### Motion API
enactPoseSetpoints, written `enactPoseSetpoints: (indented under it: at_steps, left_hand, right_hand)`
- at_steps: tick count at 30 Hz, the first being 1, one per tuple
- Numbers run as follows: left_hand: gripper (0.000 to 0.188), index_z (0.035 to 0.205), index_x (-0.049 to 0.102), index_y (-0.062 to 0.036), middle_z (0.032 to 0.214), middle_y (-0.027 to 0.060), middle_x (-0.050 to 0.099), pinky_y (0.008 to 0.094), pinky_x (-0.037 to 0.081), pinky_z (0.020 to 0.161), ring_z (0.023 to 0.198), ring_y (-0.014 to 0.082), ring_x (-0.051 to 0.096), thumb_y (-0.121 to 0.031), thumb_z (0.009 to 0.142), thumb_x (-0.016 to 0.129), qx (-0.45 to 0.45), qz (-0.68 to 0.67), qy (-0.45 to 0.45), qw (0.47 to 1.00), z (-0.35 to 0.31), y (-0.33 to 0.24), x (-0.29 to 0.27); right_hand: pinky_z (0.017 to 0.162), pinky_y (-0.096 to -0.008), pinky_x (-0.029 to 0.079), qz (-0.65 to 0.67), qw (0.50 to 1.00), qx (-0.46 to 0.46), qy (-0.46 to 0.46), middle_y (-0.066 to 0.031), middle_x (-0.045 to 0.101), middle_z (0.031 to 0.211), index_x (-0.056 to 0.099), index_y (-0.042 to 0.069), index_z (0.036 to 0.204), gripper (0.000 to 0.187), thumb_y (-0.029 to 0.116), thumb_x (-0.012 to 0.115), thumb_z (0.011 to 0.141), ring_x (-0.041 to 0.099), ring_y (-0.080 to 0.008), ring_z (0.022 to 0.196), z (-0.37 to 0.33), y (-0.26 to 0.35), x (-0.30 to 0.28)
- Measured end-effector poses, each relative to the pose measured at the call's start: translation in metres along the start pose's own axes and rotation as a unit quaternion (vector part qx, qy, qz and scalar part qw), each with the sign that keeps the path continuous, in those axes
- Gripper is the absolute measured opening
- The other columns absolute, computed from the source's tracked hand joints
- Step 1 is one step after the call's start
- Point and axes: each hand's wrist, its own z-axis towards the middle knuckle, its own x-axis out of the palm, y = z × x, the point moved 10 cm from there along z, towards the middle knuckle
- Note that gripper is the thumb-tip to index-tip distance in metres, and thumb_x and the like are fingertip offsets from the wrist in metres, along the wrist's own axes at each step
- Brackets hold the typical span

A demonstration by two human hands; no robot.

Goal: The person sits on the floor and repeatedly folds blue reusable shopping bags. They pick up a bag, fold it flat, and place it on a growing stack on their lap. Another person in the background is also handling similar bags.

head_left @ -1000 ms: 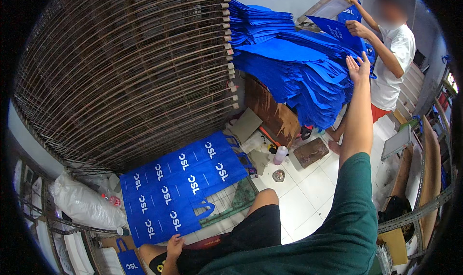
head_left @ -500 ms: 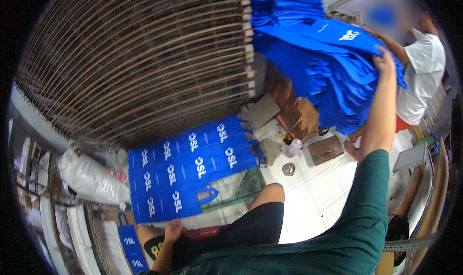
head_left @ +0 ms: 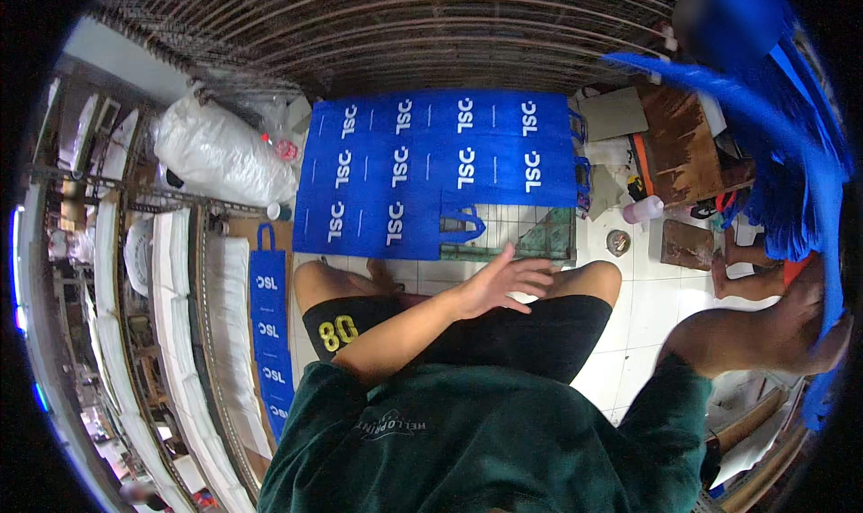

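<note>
My left hand (head_left: 503,284) hovers over my lap, fingers spread and holding nothing. At the right edge my right hand (head_left: 829,338), blurred by motion, grips a blue fabric bag (head_left: 764,108) that trails up and across from the hanging pile of blue bags (head_left: 796,194). In front of my knees, several flat blue bags (head_left: 369,221) with white print lie in overlapping rows on a wire rack (head_left: 530,230). One bag's handle loop lies over the rack's bare wires, beyond my left hand.
Wire shelves rise at the far side. Left are a plastic-wrapped bundle (head_left: 220,149), white stacks (head_left: 180,306) and a strip of blue bags (head_left: 269,333). A bottle (head_left: 643,210), round tin (head_left: 618,241) and brown block (head_left: 688,243) sit on the floor, near another person's limbs (head_left: 760,284).
The view has swung toward the right. My right hand has come back from the pile to my right side, drawing a blue bag. My left hand has risen from beside my thigh and spread its fingers.
</note>
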Motion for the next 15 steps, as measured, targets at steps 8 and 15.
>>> enactPoseSetpoints:
  at_steps: [8, 15]
  left_hand:
    - [0.123, 0.138, 0.011, -0.0032, 0.141, 0.0172, 0.022, 0.0591, 0.027, 0.095, 0.125, 0.0364, 0.030, -0.089, 0.052, 0.031, 0.068, -0.377, 0.036, 0.923, -0.060, -0.015, -0.063]
    - [0.039, 0.113, 0.052, -0.0051, 0.101, 0.0089, 0.060, 0.0369, 0.047, 0.081, 0.089, 0.0215, 0.059, -0.003, 0.074, 0.054, 0.077, -0.124, -0.359, 0.922, -0.142, 0.019, -0.274]
  right_hand:
    - [0.085, -0.0384, 0.044, 0.016, 0.908, 0.381, -0.173, -0.0138, 0.058, 0.095, 0.053, -0.001, 0.103, 0.031, 0.005, 0.056, 0.073, 0.055, -0.0231, 0.094, -0.171, -0.160, 0.007]
    - [0.087, -0.0362, 0.041, -0.121, 0.709, 0.694, -0.025, -0.0122, 0.056, 0.103, 0.051, 0.000, 0.109, 0.044, 0.003, 0.060, 0.067, 0.053, -0.0247, 0.096, -0.328, -0.324, -0.009]
